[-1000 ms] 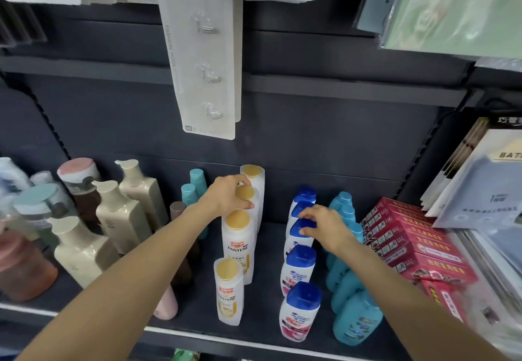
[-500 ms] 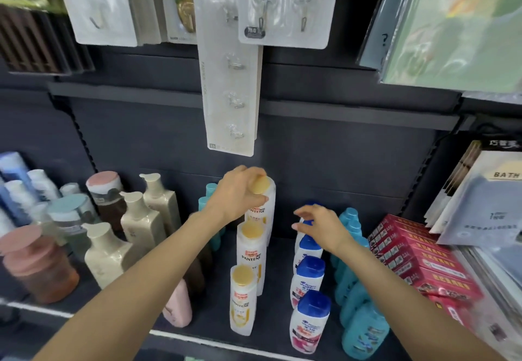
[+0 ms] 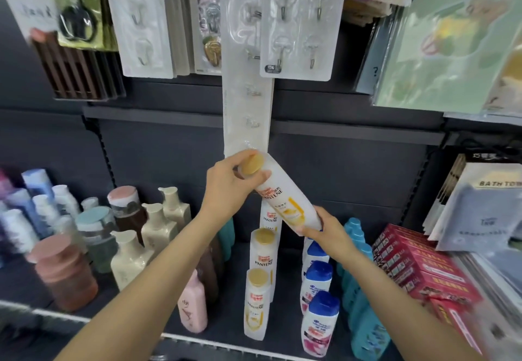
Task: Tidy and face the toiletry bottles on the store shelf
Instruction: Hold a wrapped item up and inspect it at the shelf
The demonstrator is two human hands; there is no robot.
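- I see my left hand [image 3: 226,185] with its grip closed around the gold-capped top of a white Pantene bottle [image 3: 285,197], fingers curled over the cap.
- My right hand [image 3: 324,229] grips the base of the same bottle, thumb and fingers pinching its lower end.
- The bottle is lifted off the shelf [image 3: 141,312] and tilted, cap up and to the left, base down and to the right, label facing me.
- Below it, a row of matching Pantene bottles [image 3: 258,301] stands upright, running from near to far.
- Just to the right of that row stands a row of blue-capped white bottles [image 3: 319,324], then teal bottles [image 3: 364,321] further right.
- Cream pump bottles [image 3: 158,228] and a pink bottle [image 3: 192,310] stand to the left.
- Red boxes [image 3: 418,267] lie stacked at the right.
- Packs of adhesive hooks [image 3: 296,21] hang above.
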